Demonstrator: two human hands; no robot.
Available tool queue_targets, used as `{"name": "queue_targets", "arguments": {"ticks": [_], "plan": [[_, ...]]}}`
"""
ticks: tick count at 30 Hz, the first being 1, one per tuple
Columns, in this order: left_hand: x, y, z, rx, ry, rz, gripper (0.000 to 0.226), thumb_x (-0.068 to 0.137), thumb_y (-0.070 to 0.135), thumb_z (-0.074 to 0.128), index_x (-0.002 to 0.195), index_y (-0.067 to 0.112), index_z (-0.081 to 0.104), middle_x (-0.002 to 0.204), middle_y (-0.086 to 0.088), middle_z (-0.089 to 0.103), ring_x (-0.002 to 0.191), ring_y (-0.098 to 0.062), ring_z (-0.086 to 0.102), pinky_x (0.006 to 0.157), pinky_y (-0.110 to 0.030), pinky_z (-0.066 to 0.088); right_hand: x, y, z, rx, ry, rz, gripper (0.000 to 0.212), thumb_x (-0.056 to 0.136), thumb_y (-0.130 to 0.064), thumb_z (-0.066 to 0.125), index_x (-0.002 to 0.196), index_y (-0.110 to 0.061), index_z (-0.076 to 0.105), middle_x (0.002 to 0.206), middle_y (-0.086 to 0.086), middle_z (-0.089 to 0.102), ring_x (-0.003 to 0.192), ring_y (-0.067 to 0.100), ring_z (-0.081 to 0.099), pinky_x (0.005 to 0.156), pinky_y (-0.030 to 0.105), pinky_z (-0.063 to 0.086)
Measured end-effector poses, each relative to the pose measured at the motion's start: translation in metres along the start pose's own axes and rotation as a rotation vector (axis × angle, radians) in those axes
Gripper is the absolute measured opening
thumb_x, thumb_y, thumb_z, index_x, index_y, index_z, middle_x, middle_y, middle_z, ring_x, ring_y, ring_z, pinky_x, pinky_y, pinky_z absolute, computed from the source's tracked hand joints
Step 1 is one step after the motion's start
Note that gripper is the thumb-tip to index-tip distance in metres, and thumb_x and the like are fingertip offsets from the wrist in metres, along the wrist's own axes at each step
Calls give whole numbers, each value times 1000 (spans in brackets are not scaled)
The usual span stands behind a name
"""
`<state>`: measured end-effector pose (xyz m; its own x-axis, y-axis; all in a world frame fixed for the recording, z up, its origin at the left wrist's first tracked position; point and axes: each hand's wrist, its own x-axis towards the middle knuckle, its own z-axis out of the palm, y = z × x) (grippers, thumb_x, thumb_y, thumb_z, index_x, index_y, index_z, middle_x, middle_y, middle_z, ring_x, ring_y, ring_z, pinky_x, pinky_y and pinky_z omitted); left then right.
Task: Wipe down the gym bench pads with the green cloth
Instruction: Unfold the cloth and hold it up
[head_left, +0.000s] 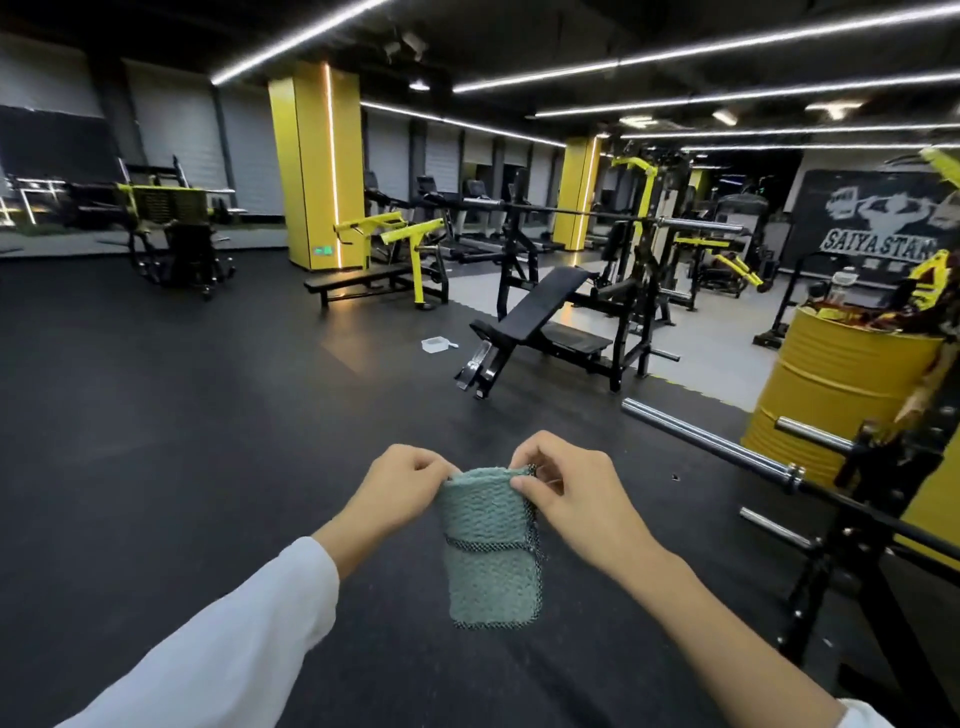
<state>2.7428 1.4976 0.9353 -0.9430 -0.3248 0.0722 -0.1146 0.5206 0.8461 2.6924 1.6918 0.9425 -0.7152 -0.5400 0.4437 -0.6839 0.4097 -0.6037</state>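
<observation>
Both hands, left (402, 480) & right (561, 486), pinch the cloth (488, 545) top w/ fingertips; loose pinch could drop it before the bench (540, 312).

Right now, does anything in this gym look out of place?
Yes. A small clear plastic container lies on the black floor, left of the incline bench, where people walk. The green cloth hangs normally.

The green cloth (488, 545) hangs folded, dark mesh trim along its edge, pinched at the top corners. The black bench (540, 306) stands inclined, well beyond.
</observation>
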Motion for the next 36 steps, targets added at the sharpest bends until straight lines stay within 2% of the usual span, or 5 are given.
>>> {"name": "queue_targets", "arguments": {"ticks": [7,14,18,30,36], "plan": [[120,-20,-75,24,-113,39,20,77,12,67,62,21,75,68,-2,73,60,-9,58,65,-29,54,112,19,42,-20,54,73,18,86,-13,70,81,-27,59,72,-4,65,63,7,55,63,17,44],[234,-42,-99,-87,-178,135,23,88,2,59,87,18,75,78,-5,72,65,-7,60,53,-19,49,208,56,73,-23,92,146,13,86,-14,70,84,-24,63,78,-4,68,72,13,63,71,26,51],[304,-57,-93,-202,-233,202,27,94,-4,49,97,12,71,96,-15,69,80,-10,65,62,-23,57,270,92,85,-26,100,146,14,86,-14,71,83,-26,63,80,-8,68,75,10,64,73,24,51],[566,-71,-108,-138,-238,304,13,85,16,74,98,19,72,96,-4,75,91,-17,70,84,-28,55,516,212,105,-10,68,90,14,86,-13,69,83,-26,63,87,-5,70,82,12,66,82,30,52],[694,-109,-127,-141,-178,320,22,81,2,74,94,20,72,93,-3,75,89,-18,71,89,-36,55,642,262,149,49,60,104,15,84,-9,71,82,-23,64,86,-7,69,82,10,65,82,25,52]]}}
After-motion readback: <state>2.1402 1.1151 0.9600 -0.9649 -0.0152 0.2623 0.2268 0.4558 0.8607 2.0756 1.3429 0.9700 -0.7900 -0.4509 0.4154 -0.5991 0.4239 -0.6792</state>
